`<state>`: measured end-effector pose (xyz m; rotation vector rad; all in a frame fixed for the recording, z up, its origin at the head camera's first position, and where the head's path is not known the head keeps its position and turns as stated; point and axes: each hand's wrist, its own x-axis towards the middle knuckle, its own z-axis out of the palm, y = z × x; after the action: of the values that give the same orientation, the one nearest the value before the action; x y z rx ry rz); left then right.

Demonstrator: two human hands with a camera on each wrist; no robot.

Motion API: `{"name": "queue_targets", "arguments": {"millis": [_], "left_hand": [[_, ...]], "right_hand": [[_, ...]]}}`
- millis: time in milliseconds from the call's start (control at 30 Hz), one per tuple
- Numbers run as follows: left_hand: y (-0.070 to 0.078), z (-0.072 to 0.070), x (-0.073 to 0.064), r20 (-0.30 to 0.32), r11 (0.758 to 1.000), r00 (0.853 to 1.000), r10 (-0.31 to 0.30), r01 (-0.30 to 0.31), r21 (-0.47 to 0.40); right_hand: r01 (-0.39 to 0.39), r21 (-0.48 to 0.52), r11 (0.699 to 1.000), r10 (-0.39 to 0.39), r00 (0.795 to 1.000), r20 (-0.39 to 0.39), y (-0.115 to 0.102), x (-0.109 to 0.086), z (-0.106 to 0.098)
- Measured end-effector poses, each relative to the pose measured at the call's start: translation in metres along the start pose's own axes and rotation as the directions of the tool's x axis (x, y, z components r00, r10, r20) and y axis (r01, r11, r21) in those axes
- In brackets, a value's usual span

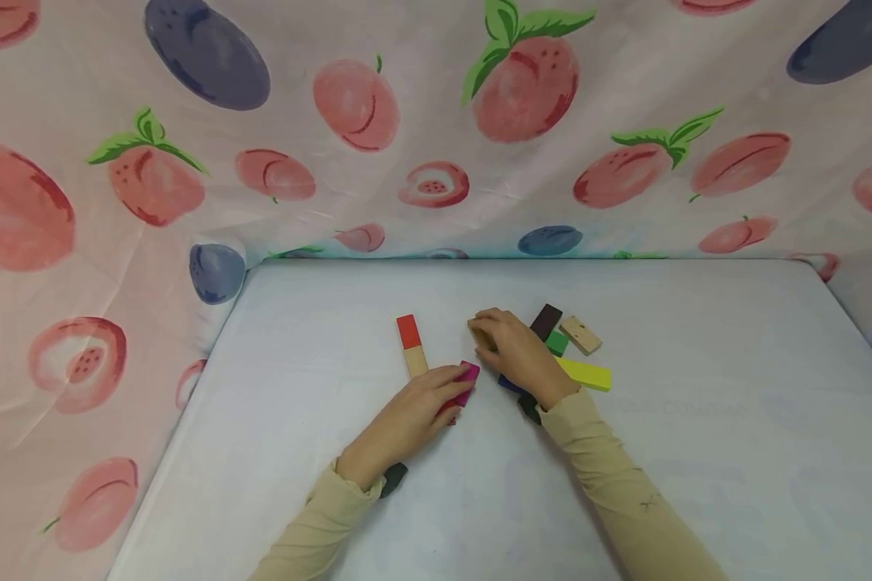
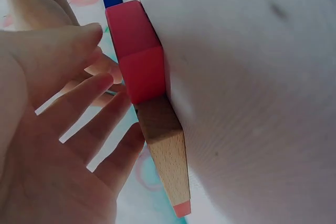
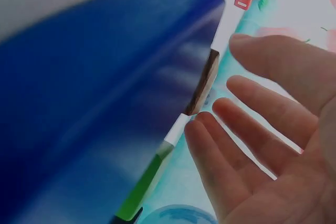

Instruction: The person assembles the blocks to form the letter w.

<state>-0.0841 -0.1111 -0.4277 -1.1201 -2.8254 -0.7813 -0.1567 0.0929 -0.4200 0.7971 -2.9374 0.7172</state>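
In the head view, my left hand (image 1: 407,407) lies over a magenta block (image 1: 468,378), its fingers loosely spread. The left wrist view shows the thumb standing apart from a pinkish-red block (image 2: 143,74), with fingertips beside it. Beyond my left fingers a plain wood block (image 1: 416,361) meets a red block (image 1: 408,332) end to end; part of the wood is hidden. My right hand (image 1: 519,351) reaches around another wood block (image 1: 481,333). In the right wrist view its thumb and fingers are spread beside this brownish block (image 3: 203,85), without a visible grip.
By the right hand lie a dark block (image 1: 546,321), a green block (image 1: 557,343), a loose wood block (image 1: 581,335), a yellow block (image 1: 584,374) and a partly covered blue block (image 1: 509,385). Fruit-patterned cloth (image 1: 436,105) rises behind the white table (image 1: 698,452).
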Motion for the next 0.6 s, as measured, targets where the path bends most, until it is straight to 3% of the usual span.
{"name": "queue_targets", "arguments": {"millis": [600], "left_hand": [[0.0005,0.0012,-0.0005,0.083,0.998,0.995,-0.060,0.058,0.024]], "right_hand": [[-0.088,0.090,0.992,0.082,0.994,0.071,0.0038,0.0077,-0.0024]]}}
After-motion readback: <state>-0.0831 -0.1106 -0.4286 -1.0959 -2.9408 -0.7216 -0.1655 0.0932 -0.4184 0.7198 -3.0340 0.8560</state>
